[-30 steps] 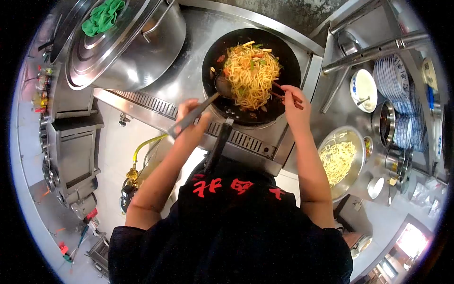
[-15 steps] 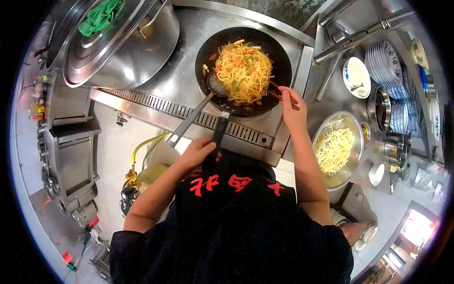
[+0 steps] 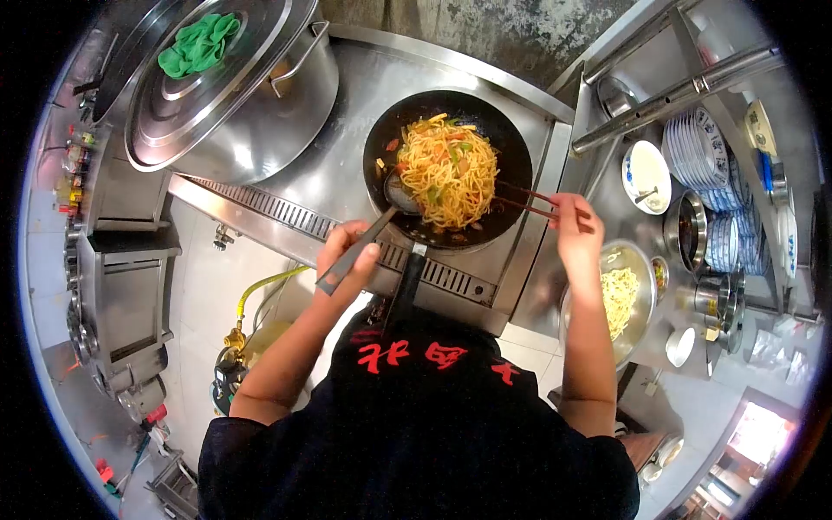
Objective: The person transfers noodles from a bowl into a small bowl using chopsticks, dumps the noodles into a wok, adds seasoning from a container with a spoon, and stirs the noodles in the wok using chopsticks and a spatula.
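A black wok [image 3: 511,143] on the stove holds a heap of fried noodles [image 3: 446,173] mixed with bits of vegetable. The head of a ladle [image 3: 351,251] rests in the wok at the left side of the noodles. My left hand [image 3: 343,247] is closed around the ladle's grey handle, thumb on its right side. In my right hand [image 3: 575,227] is a pair of dark reddish chopsticks [image 3: 527,198], their tips at the right edge of the noodles. The wok's black handle [image 3: 406,286] points toward my body, with no hand on it.
A large lidded steel pot [image 3: 286,113] with a green cloth [image 3: 199,45] on top stands at left. To the right are a steel bowl [image 3: 641,303] of plain noodles, a white bowl [image 3: 646,178] and stacked plates [image 3: 698,147]. A yellow gas hose [image 3: 260,286] runs below the stove.
My left hand has left the wok handle and taken hold of the ladle handle. My right hand has moved a little right and down, with the chopsticks now pointing left at the noodles.
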